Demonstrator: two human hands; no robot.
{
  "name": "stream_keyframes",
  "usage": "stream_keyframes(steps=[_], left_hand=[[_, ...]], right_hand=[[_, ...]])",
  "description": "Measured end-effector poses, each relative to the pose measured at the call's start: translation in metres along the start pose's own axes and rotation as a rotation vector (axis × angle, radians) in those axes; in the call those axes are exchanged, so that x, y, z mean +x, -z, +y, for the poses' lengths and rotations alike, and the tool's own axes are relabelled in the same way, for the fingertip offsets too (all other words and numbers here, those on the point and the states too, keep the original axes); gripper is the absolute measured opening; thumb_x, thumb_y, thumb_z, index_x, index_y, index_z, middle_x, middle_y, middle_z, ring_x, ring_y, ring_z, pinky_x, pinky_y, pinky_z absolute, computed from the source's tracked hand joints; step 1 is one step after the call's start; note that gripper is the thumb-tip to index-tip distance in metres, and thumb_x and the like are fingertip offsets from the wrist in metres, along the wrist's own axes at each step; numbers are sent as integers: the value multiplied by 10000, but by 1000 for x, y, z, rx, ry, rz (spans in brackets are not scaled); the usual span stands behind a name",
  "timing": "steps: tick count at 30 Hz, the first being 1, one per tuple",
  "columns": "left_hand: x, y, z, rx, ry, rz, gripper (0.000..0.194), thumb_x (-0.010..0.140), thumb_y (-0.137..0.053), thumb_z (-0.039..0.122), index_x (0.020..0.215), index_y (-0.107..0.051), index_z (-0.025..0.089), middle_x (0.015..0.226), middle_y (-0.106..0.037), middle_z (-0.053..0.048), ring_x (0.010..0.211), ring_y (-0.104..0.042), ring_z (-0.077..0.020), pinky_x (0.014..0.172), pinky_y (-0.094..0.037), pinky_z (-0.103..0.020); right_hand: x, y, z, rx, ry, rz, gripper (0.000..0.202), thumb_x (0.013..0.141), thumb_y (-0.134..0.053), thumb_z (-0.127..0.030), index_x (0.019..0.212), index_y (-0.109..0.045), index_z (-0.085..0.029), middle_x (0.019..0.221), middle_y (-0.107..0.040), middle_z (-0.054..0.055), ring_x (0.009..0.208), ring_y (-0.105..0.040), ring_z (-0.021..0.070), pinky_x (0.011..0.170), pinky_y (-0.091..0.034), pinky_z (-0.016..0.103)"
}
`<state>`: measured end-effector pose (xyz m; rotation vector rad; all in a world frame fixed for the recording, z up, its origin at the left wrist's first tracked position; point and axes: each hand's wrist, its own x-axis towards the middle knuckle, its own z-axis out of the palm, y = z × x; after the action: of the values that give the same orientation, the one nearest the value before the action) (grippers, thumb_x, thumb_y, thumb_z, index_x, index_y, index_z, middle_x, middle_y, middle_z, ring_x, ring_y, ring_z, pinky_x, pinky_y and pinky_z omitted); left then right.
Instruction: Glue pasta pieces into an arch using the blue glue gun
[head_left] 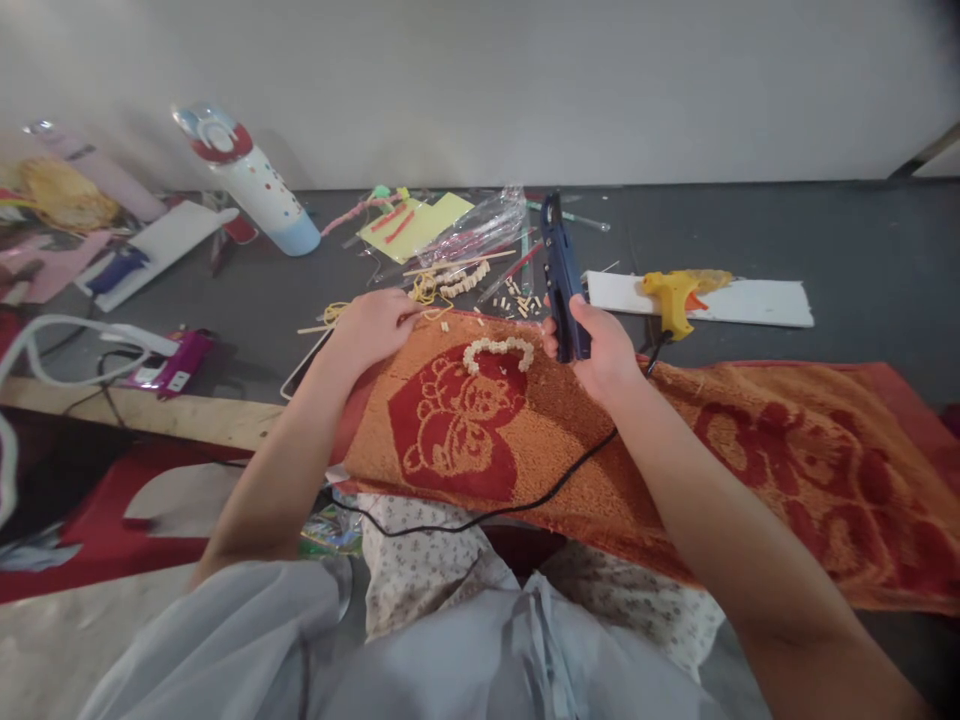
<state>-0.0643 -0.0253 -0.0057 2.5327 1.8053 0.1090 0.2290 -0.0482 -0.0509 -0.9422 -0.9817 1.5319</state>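
Working from far away, I have my right hand [602, 345] clamped around the lower part of a blue tool [564, 278]. The tool is between one and two o'clock from a bumpy cream arch [499, 346] on an orange towel [577, 430]. My left hand [377, 325] is near nine o'clock, beside yellow string [426, 288]; I cannot tell if its fingers are apart or pinching. Past two o'clock, a yellow glue gun [673, 300] sits on a white board [769, 300].
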Motion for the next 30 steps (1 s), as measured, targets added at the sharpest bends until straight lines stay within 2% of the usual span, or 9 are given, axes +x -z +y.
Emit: stream_keyframes(steps=[6, 11, 15, 21, 23, 26, 28, 30], left_hand=[[-3, 18, 17, 77, 36, -2, 331, 865, -472, 292, 968, -767, 185, 1016, -718, -114, 947, -648, -268, 784, -479, -361], [-1, 31, 25, 39, 143, -64, 248, 789, -553, 284, 847, -786, 218, 821, -735, -76, 815, -652, -254, 755, -466, -360], [0, 26, 23, -94, 189, -91, 208, 765, -616, 332, 816, -792, 234, 804, -749, -57, 786, -659, -249, 729, -467, -344], [-6, 15, 19, -311, 222, 10, 276, 797, -608, 421, 864, -768, 207, 817, -758, -52, 768, -672, -201, 715, -497, -294], [-7, 15, 19, -500, 283, -39, 283, 795, -605, 427, 846, -739, 183, 768, -743, -59, 715, -671, -187, 687, -515, -294], [-8, 12, 20, -764, 346, -197, 249, 768, -618, 411, 743, -675, 169, 696, -712, -61, 635, -651, -164, 629, -520, -291], [-8, 9, 22, -778, 341, -246, 239, 735, -631, 402, 654, -630, 177, 623, -668, -38, 597, -613, -147, 597, -496, -278], [-8, 5, 23, -685, 333, -220, 253, 715, -622, 403, 589, -593, 185, 558, -608, -12, 565, -565, -136, 567, -454, -269]], right_hand=[[-1, -1, 0, -11, 0, 15, 449, 743, -678, -627, 902, -580, -219, 709, -596, 4, 621, -583, 135, 522, -431, 291], [-1, -1, -1, 5, -3, 29, 453, 720, -696, -627, 881, -581, -220, 680, -579, -8, 596, -571, 132, 520, -433, 288], [-1, 0, -1, -23, 7, 1, 428, 749, -678, -627, 846, -562, -227, 676, -573, -15, 575, -559, 124, 524, -439, 287], [-1, 0, -2, -19, 12, 6, 444, 755, -670, -637, 890, -580, -223, 674, -575, -16, 556, -541, 117, 516, -434, 282], [-1, 0, -2, 8, 4, 16, 463, 734, -695, -631, 925, -596, -222, 676, -575, -18, 552, -532, 114, 514, -432, 279], [0, 0, -3, 32, -8, 27, 473, 715, -709, -632, 933, -600, -227, 680, -576, -16, 550, -525, 114, 508, -427, 278], [1, 1, -4, 38, -15, 35, 470, 716, -703, -634, 928, -595, -229, 682, -578, -13, 550, -524, 117, 505, -426, 282], [2, 2, -4, 45, -12, 41, 474, 718, -701, -636, 932, -589, -229, 681, -575, -13, 550, -522, 118, 505, -425, 286]])
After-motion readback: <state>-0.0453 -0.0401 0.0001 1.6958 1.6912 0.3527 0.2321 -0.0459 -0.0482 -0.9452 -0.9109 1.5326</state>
